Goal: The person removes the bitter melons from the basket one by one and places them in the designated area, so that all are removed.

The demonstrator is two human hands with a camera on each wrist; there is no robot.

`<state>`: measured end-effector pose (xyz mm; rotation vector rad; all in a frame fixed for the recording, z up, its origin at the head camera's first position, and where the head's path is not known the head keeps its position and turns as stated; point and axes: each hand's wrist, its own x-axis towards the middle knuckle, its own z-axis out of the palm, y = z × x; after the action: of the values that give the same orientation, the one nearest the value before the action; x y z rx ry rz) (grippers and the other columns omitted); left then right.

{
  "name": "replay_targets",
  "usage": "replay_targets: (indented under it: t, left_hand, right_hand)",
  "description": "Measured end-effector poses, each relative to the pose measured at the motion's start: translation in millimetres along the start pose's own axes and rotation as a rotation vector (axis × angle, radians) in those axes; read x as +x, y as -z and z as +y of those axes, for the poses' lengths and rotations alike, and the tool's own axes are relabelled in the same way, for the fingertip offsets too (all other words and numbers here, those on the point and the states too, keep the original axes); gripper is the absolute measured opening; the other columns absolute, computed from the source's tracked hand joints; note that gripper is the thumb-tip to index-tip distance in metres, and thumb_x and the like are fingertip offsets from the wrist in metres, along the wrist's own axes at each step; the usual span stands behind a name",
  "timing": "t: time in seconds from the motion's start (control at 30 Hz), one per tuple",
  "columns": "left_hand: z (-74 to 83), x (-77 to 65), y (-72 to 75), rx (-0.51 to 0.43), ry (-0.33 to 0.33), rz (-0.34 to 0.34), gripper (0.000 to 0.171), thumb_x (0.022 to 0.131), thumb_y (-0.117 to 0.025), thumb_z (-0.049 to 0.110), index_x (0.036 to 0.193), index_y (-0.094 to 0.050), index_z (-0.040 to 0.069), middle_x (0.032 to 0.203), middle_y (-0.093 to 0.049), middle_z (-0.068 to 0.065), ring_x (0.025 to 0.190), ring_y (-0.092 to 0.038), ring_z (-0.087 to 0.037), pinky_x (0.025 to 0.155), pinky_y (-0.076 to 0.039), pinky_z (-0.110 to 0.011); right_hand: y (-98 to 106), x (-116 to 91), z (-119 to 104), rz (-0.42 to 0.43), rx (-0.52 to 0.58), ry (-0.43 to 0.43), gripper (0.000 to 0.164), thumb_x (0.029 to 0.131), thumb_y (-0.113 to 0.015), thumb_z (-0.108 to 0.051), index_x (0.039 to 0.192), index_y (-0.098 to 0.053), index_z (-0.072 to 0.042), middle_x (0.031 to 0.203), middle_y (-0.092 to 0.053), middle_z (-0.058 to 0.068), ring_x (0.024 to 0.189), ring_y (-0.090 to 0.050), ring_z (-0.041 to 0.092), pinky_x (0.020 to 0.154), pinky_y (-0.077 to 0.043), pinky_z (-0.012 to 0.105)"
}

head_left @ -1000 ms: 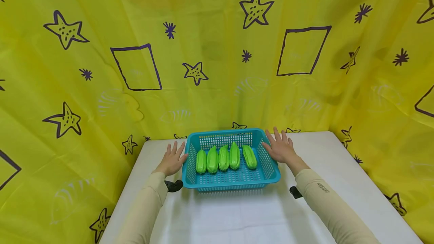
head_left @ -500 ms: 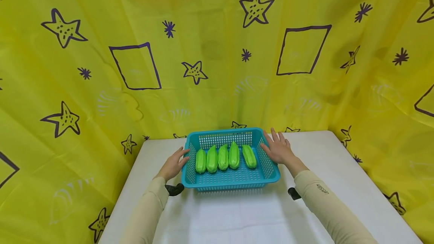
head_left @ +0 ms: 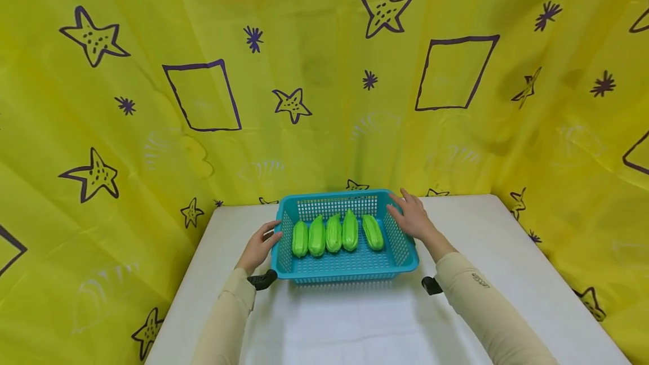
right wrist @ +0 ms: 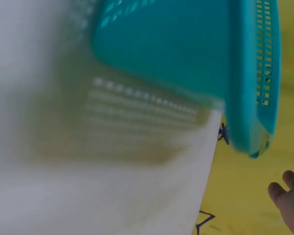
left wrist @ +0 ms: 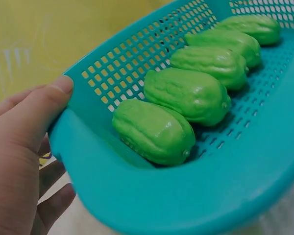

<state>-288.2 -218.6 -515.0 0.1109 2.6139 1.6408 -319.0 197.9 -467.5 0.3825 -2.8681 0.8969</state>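
Note:
A teal plastic basket (head_left: 346, 272) with mesh walls holds several glossy green, ridged, gourd-like vegetables (head_left: 333, 234); one lies a little apart on the right. At the basket's left end, my left hand (head_left: 256, 248) grips the rim. The left wrist view shows its thumb (left wrist: 56, 95) on top of the rim, the other fingers bent below it. My right hand (head_left: 416, 219) is beside the right end, fingers extended and spread over the rim. In the right wrist view, the fingertips (right wrist: 279, 191) appear apart from the basket.
The basket sits on a white-covered table (head_left: 345, 325), near its back edge. A yellow curtain (head_left: 324, 145) printed with stars and squares surrounds the table at the back and sides. Black straps (head_left: 262, 280) are at both wrists.
My left hand has turned from spread fingers to a grip on the left rim. My right hand has shifted slightly and its fingers have come somewhat closer together. The basket stays in place.

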Motion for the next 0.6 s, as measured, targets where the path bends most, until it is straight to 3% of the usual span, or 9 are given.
replay_targets:
  t: [0.2, 0.4, 0.6]
  left_hand:
    - [-6.9, 5.0, -4.9, -0.141, 0.018, 0.016, 0.052, 0.098, -0.061, 0.031, 0.144, -0.048, 0.012, 0.15, -0.039, -0.02, 0.137, -0.038, -0.042, 0.108, -0.036, -0.055]
    - [-7.3, 5.6, -4.8, -0.185, 0.01, 0.003, 0.053, 0.097, -0.062, 0.032, 0.143, -0.049, 0.01, 0.149, -0.038, -0.023, 0.136, -0.037, -0.044, 0.108, -0.035, -0.055]
    - [-15.7, 7.4, -5.2, -0.226, 0.069, -0.042, 0.054, 0.098, -0.058, 0.04, 0.146, -0.044, 0.018, 0.15, -0.038, -0.022, 0.134, -0.042, -0.041, 0.105, -0.037, -0.058]
  right_hand:
    - [1, 6, -4, 0.07, 0.12, 0.02, 0.049, 0.104, -0.048, -0.023, 0.145, -0.043, 0.004, 0.15, -0.03, 0.033, 0.136, -0.028, 0.053, 0.108, -0.024, 0.066]
    - [3, 11, -17, 0.023, 0.252, -0.099, 0.05, 0.104, -0.048, -0.028, 0.146, -0.044, -0.002, 0.149, -0.039, 0.025, 0.135, -0.037, 0.045, 0.107, -0.032, 0.061]
    - [-4, 18, -30, -0.023, 0.334, -0.192, 0.046, 0.104, -0.048, -0.029, 0.143, -0.05, -0.006, 0.144, -0.046, 0.023, 0.129, -0.044, 0.043, 0.1, -0.041, 0.058]
